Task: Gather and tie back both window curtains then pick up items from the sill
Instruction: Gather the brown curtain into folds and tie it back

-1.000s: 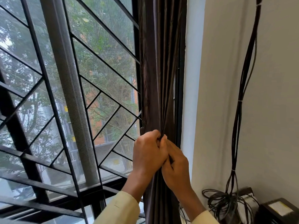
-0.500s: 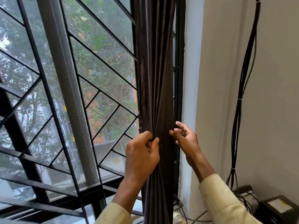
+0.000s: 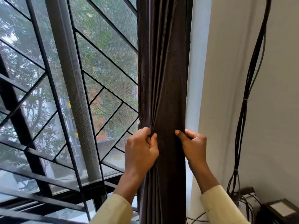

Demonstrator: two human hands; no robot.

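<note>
Window (image 3: pixel 69 88) with black diagonal grille (image 3: pixel 111 94) filled the left of the view. Wall (image 3: pixel 278 126), pale, filled the right. Curtain (image 3: pixel 163 78), dark brown, hung bunched in a narrow vertical column at the window's right edge, between grille and wall, folds running top to bottom. Cables (image 3: pixel 247 94), a black bundle, ran down the wall well right of the curtain, ending in a tangle near the lower right corner.

Left hand (image 3: pixel 140 151) gripped the curtain's left edge, fingers and thumb curled, pinching a gather of folds. Right hand (image 3: pixel 193 146) gripped the right edge at about the same height, fingers curled at the edge, one digit pressed on the front. Hands apart, the curtain's width between them. Box (image 3: pixel 279 210), black with a white label, sat beside the tangle, partly cut off.
</note>
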